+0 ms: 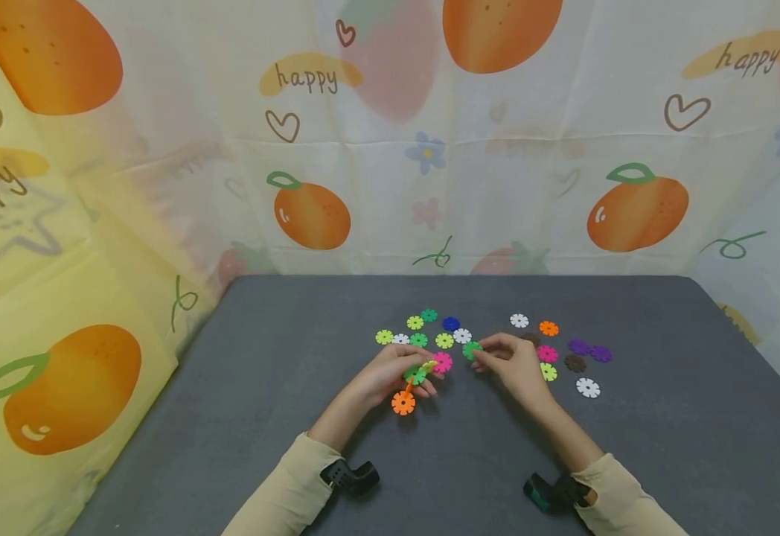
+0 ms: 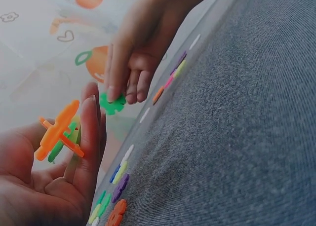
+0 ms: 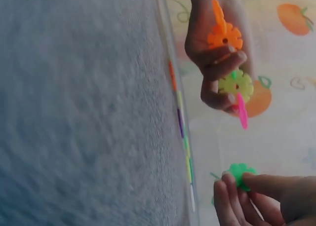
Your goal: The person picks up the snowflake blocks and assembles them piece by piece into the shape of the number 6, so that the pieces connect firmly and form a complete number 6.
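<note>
My left hand (image 1: 385, 370) holds a small chain of interlocking plastic snowflake discs. An orange disc (image 1: 403, 403) hangs at the near end, joined to another orange one. Further along come a green disc (image 1: 416, 376), a yellow disc (image 3: 236, 85) and a pink disc (image 3: 242, 111) that sticks out past the fingers. Across from it, my right hand (image 1: 516, 366) pinches a single green disc (image 3: 240, 174) between thumb and fingers. In the head view a short gap separates this green disc from the pink end of the chain.
Loose discs lie on the grey table (image 1: 263, 417) beyond the hands, among them a blue disc (image 1: 451, 324) and a white disc (image 1: 519, 320). Purple discs (image 1: 601, 353) and another white disc (image 1: 588, 388) lie to the right. A fruit-print curtain (image 1: 376, 164) hangs behind the table.
</note>
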